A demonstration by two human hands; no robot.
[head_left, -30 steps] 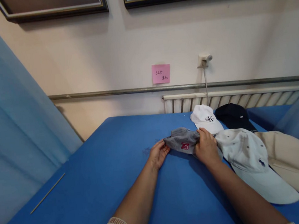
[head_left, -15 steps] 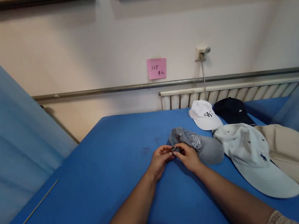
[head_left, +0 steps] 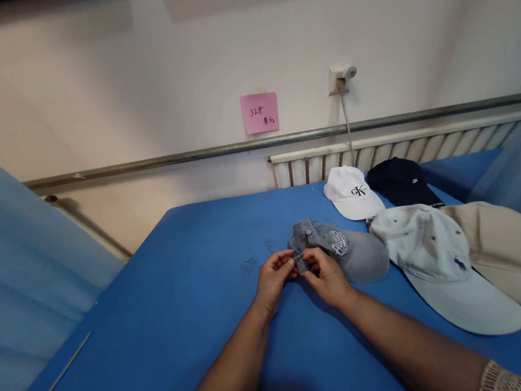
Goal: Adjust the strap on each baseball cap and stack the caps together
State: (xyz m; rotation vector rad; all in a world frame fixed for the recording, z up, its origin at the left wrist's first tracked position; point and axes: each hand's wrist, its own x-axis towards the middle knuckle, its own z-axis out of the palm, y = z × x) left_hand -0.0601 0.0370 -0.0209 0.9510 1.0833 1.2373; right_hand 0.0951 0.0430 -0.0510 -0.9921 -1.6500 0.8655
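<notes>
A grey baseball cap [head_left: 364, 256] with white lettering lies on the blue table cover [head_left: 195, 278], its brim pointing right. At its near left edge, both hands pinch the cap's back strap [head_left: 301, 262]. My left hand [head_left: 271, 282] is closed on the strap's left side, thumb against fingertips. My right hand [head_left: 327, 277] is closed on the other side, thumb below and index finger above. Any buckle on the strap is too small to make out, and the fingers partly cover it.
A white cap [head_left: 352, 192], a black cap [head_left: 400, 181], a pale green cap [head_left: 429, 251] and a beige cap [head_left: 506, 249] lie at the right. A thin stick [head_left: 58, 378] rests at the left. Behind stand a radiator [head_left: 391, 149] and a metal rail [head_left: 181, 159]. Blue curtains [head_left: 20, 273] hang at the sides.
The view has tilted and shifted slightly. The strap is turned so more of its flat face shows between the fingers. Both hands stay at the same spot by the grey cap.
</notes>
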